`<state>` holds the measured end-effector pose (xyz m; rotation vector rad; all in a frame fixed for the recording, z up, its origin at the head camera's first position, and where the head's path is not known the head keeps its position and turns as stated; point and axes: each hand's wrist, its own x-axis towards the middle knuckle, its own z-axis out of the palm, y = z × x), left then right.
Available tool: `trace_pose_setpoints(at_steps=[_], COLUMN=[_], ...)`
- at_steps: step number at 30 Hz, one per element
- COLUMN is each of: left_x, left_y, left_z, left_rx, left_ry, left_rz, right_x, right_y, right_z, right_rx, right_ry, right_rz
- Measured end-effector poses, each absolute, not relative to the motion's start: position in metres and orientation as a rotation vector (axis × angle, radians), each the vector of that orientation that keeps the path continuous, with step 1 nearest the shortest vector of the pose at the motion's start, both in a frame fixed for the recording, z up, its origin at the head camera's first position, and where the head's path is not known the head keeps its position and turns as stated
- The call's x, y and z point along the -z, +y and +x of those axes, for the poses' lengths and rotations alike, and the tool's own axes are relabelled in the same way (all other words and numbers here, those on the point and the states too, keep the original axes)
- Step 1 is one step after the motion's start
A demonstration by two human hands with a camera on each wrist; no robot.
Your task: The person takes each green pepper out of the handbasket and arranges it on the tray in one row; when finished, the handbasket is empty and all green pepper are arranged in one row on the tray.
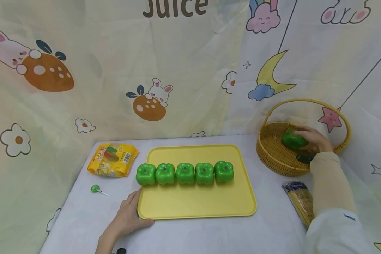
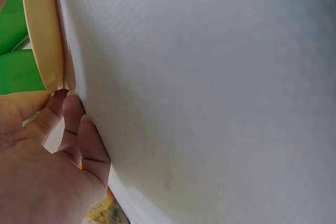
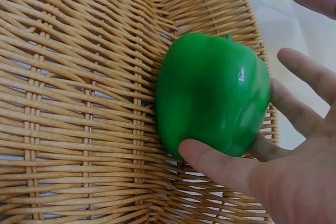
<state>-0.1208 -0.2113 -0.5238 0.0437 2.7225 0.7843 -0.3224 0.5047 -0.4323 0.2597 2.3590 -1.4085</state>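
Inside the wicker basket (image 1: 274,165) lies one glossy green bell pepper (image 3: 210,93), close against the woven side. My right hand (image 1: 314,139) reaches over it; in the right wrist view one fingertip touches the pepper's lower part while the other fingers spread behind it, fairly straight. Several more green bell peppers (image 1: 185,173) stand in a row across the yellow tray (image 1: 197,204), the leftmost at the tray's left edge. My left hand (image 1: 127,215) holds the tray's near left corner, thumb at the front edge and fingers along the side.
A yellow candy bag (image 1: 112,159) lies left of the tray, with a green-wrapped lollipop (image 1: 96,188) nearer me. Under my right forearm, a gold packet (image 1: 300,201) is partly covered. The basket's tall handle (image 1: 300,101) arches over its opening. A printed cloth backs the white table.
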Motion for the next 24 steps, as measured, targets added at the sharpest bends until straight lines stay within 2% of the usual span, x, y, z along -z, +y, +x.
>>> trace_pose_setpoints(at_steps=[24], left_x=[0.524], left_y=[-0.21], left_z=[-0.119], left_rx=[-0.786], left_ry=[2.734], left_rz=[0.045], right_x=[0.448], right_y=[0.512], right_z=[-0.324], right_rx=[1.288], right_ry=[2.389], right_rz=[0.154])
